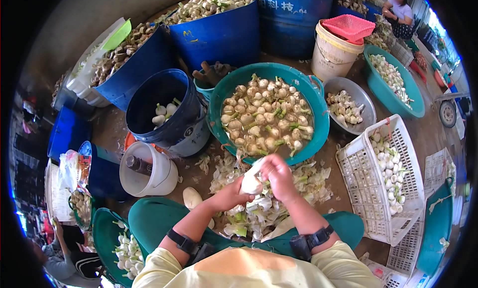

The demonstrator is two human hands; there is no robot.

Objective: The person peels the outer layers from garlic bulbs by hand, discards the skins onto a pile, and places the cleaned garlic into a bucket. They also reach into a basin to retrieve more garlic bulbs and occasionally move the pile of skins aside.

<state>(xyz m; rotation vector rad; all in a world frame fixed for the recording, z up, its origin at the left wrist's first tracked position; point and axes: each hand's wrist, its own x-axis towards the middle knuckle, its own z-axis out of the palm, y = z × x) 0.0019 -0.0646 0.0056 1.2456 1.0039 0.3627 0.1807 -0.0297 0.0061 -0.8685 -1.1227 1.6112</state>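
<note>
A white garlic bulb [252,185] is in my left hand [229,195], with its fingers wrapped around the lower side. My right hand [279,178] is closed just above and to the right, pinching a pale strip of garlic peel [257,166] at the bulb's top. Below both hands lies a heap of discarded garlic skins [249,216] on the floor between my knees. Just beyond them stands a green tub [322,119] of murky water, with many unpeeled garlic bulbs [266,116] in it.
At the right a white plastic crate [356,163] holds peeled bulbs. A metal bowl [366,96] of garlic sits behind it. On the left are a dark blue bucket [191,133] and a white bucket [167,181] containing a bottle. Large blue barrels [219,39] line the back. Other people sit farther off.
</note>
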